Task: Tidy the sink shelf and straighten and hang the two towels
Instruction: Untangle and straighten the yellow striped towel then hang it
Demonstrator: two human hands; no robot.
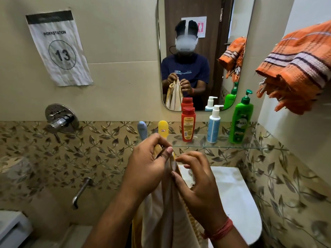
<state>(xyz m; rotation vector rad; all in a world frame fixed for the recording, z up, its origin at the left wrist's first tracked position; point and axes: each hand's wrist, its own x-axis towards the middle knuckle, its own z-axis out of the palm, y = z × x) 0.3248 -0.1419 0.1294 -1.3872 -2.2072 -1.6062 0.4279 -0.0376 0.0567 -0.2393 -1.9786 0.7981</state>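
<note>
Soft matt cloth towel, clear glass shelf, glossy, probably plastic bottles, shiny metal tap.

Two towels, five bottles, two hands.

Plain beige wall tiles cover the upper wall, above a band of brown leaf-patterned tiles. A crumpled white paper sign reading "WORKSTATION 13" is stuck at upper left. A rounded frameless mirror hangs at centre. A chrome mixer valve sits above a chrome spout. A white ceramic basin stands at lower right.
</note>
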